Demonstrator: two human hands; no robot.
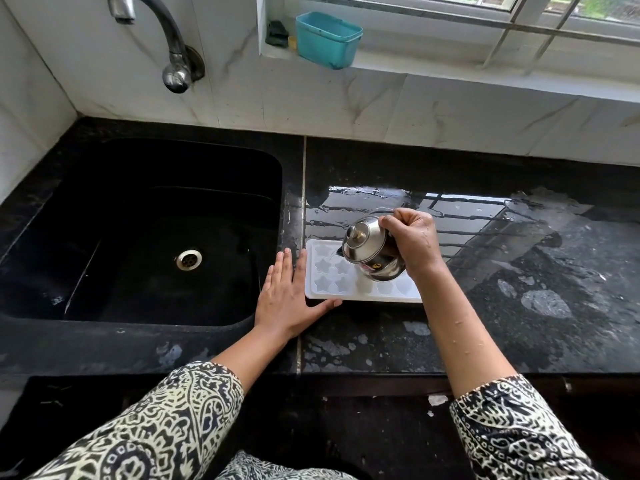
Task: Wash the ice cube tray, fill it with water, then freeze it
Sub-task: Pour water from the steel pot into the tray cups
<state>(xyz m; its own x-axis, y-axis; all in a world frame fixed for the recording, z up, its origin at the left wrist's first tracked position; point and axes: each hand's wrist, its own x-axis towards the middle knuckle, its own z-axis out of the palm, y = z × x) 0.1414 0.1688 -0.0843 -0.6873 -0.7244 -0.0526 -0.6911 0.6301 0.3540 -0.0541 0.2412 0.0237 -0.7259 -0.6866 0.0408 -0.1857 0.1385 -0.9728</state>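
Head view — one tray [327,277], one kettle [370,249]

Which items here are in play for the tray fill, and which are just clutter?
In use: ice cube tray, steel kettle tilted over it, right hand gripping kettle, left hand flat against tray's edge.
Idle: tap, sink, teal tub on sill.

Head-worn camera looks forward and down, close over the counter [519,306].
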